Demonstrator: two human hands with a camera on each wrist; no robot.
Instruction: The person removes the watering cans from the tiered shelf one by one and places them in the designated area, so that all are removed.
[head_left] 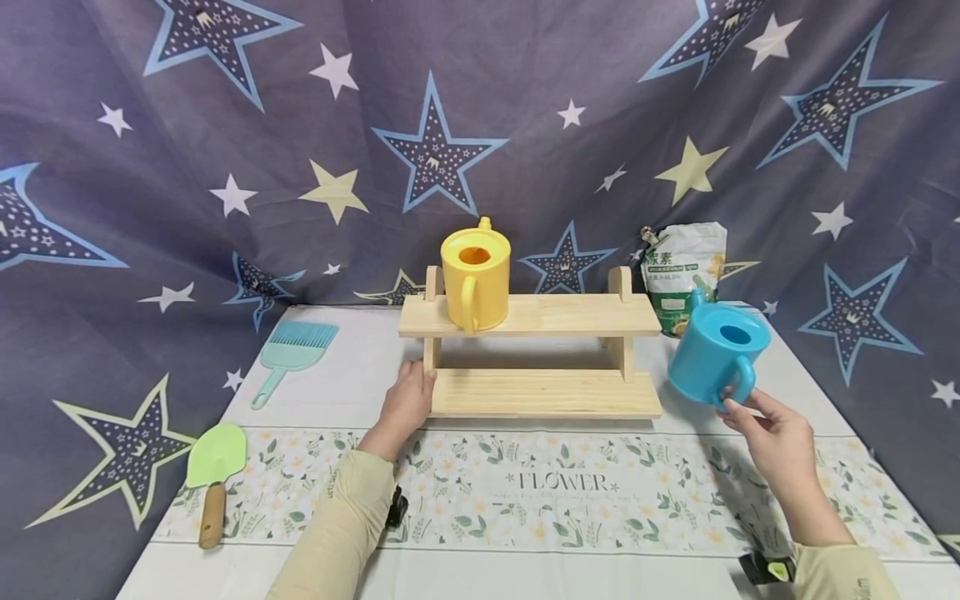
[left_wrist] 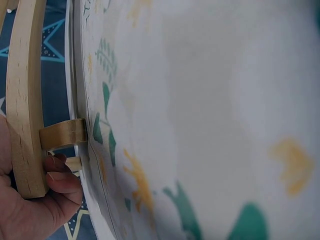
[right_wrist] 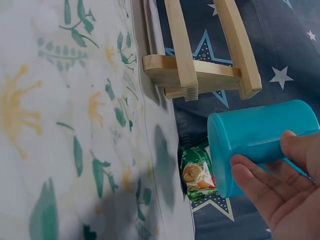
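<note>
Right hand [head_left: 776,433], right of head view: grip pinched on handle [head_left: 745,380] of blue watering can [head_left: 708,354], lifted off table [head_left: 360,350]. Left hand [head_left: 408,400], centre-left: grip clamped on lower left end of wooden shelf [head_left: 570,315] (useful brace). Advice: firm pinch, can level, clear of bag [head_left: 693,250], shelf steady.

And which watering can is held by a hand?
The blue watering can, its handle in the right hand; the yellow one stands on the upper wooden shelf.
</note>
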